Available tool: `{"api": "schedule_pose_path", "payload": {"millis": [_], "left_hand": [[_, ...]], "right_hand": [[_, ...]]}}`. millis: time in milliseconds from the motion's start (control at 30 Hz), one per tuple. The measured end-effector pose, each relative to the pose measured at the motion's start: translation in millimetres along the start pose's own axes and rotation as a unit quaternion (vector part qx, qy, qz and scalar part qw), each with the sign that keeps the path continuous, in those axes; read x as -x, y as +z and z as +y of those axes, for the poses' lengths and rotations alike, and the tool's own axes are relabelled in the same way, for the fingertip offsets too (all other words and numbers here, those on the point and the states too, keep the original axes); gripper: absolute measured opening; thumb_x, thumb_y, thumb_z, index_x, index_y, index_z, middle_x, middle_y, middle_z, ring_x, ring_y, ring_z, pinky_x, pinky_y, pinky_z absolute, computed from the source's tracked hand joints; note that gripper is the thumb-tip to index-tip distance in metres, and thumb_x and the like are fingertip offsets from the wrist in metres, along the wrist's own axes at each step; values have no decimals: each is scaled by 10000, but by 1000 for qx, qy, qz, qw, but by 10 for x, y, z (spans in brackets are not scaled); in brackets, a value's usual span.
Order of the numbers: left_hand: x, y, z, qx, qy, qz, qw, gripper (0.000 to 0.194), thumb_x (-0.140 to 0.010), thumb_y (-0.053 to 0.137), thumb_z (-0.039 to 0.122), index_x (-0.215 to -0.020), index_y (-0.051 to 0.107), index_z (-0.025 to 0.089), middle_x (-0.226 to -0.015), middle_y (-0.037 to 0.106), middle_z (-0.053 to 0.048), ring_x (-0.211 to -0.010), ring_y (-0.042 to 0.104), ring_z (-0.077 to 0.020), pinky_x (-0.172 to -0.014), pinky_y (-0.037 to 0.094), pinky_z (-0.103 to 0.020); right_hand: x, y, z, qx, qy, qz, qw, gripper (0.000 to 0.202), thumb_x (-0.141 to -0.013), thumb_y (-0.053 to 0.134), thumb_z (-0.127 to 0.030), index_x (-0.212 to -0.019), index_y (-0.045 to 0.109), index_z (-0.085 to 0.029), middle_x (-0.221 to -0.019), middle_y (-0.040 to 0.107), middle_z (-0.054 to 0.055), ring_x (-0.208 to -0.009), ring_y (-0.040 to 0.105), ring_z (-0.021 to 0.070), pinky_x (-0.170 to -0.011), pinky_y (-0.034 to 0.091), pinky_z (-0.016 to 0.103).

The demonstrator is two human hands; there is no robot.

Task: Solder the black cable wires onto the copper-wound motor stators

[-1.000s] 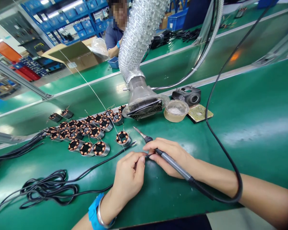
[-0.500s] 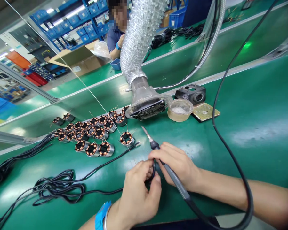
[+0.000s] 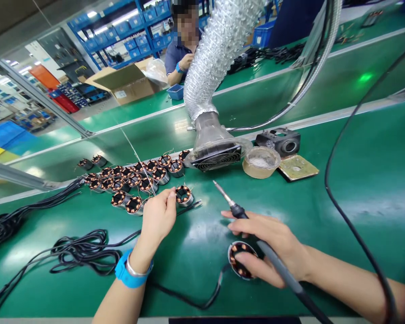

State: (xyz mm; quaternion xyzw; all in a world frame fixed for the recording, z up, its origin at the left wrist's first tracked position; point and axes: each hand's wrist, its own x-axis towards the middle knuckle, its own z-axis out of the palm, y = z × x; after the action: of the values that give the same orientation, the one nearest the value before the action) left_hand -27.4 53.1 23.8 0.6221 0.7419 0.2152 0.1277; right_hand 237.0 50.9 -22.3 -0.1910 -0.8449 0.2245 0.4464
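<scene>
My right hand (image 3: 276, 243) grips a soldering iron (image 3: 238, 209), its tip pointing up and left over the bench. The thumb of that hand also rests in a wire-wound motor stator (image 3: 234, 252), tilted toward me. From this stator a black cable (image 3: 202, 306) curves left along the bench. My left hand (image 3: 160, 213) is closed in a pinch beside another stator (image 3: 184, 195) with copper windings. A thin solder wire (image 3: 135, 150) hangs down to it, and the wire's end is hidden behind the hand.
Rows of stators (image 3: 158, 174) stand behind my left hand. Coiled black cables (image 3: 81, 252) lie at left. A fume extractor (image 3: 216, 155) hangs ahead, near a round tub (image 3: 261, 164), a yellowish plate (image 3: 299, 167) and a black iron holder (image 3: 283, 141). Another person (image 3: 175, 58) sits beyond the partition.
My left hand has left the cable near my right hand and moved forward-left to the hanging solder wire. The right hand has opened out somewhat, revealing the stator under its thumb. The view has shifted.
</scene>
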Motion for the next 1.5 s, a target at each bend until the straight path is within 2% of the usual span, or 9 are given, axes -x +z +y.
{"api": "schedule_pose_path", "payload": {"millis": [233,467,600,733,933,1133,1267,1400,1500], "left_hand": [[275,173,55,212,40,-155,964,392,-953,422,375,-948,760,175,-759,729,-37,-723,645,-192,-660,463,-269],[182,343,221,176,123,-191,958,377,-968,392,298,-1223,662,232,-810,724,-16,-714,624,-172,-685,449,-262],[150,336,313,101,172,-235,951,284,-936,449,285,-967,726,231,-730,688,-7,-643,584,-164,-624,390,-250],[133,303,309,149,121,-284,940,288,-892,499,323,-678,629,181,-538,477,40,-522,400,-116,-522,276,-231],[80,410,413,403,-27,-374,835,405,-822,546,522,-653,573,154,-470,333,74,-459,270,-83,-482,235,-222],[193,324,304,256,34,-306,916,430,-840,579,571,-764,594,148,-561,376,68,-520,263,-81,-496,204,-215],[268,211,246,216,51,-327,919,413,-906,496,511,-757,619,146,-605,465,37,-550,342,-97,-520,258,-222],[289,202,310,170,60,-282,942,363,-899,520,483,-769,624,160,-561,419,52,-529,327,-99,-511,233,-225],[248,264,353,233,73,-278,929,339,-908,499,427,-754,623,151,-599,470,33,-574,383,-108,-551,284,-222]], "right_hand": [[15,5,215,89,-3,21,996,465,-792,721,-320,-1191,531,-174,-1140,683,154,-1043,678,264,-859,601,389],[-6,-58,270,26,15,-30,999,534,-777,774,-394,-1187,533,-152,-1187,645,176,-1105,647,240,-904,584,348],[-52,-147,344,-16,-19,-75,997,515,-813,747,-385,-1220,526,-160,-1188,654,169,-1088,660,228,-924,576,347],[-54,-212,350,5,-73,-85,994,354,-857,703,-286,-1145,549,-152,-1124,687,160,-1053,676,205,-897,580,305],[67,-135,324,29,-60,-48,997,283,-848,694,-253,-1076,558,-155,-1073,694,144,-1050,673,203,-873,577,285],[155,-40,340,65,-33,-13,997,315,-807,734,-259,-1063,567,-183,-1056,669,129,-935,675,208,-776,584,306],[144,-14,304,89,-34,3,995,324,-799,735,-233,-1064,556,-180,-1016,668,126,-902,666,219,-745,583,328],[129,8,261,100,-35,18,994,317,-799,728,-219,-1058,550,-174,-991,668,127,-870,659,224,-720,578,339],[105,22,247,111,-34,26,993,301,-807,716,-227,-1053,552,-169,-972,672,126,-832,653,219,-689,570,333]]}}
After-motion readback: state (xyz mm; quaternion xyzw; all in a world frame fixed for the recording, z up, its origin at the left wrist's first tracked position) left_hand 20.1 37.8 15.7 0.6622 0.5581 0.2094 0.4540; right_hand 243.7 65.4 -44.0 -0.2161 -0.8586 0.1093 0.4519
